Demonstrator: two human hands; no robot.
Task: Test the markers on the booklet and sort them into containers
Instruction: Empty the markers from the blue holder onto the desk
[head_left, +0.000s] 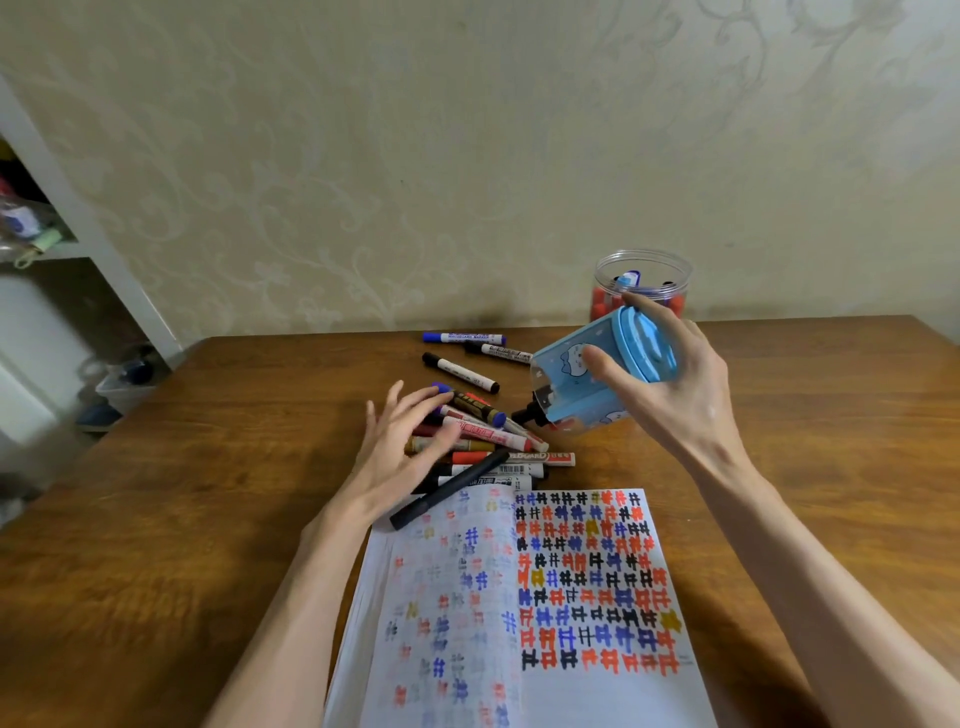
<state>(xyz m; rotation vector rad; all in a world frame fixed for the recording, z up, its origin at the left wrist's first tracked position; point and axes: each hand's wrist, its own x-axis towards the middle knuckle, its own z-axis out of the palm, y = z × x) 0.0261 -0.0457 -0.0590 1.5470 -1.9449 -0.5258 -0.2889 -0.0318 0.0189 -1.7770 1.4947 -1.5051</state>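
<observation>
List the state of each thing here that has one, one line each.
blue container: tipped sideways, black marker poking out.
right hand: grips blue container.
left hand: open, over the marker pile.
booklet: open, pages covered with marks.
clear jar: upright, lidless, markers inside.

Glossy wooden table (208, 467), paper booklet (571, 691)

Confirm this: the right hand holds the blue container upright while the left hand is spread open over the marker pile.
One point is wrong. The head view shows the right hand holding the blue container tipped over, mouth toward the marker pile, not upright. The left hand is open over the pile.
</observation>
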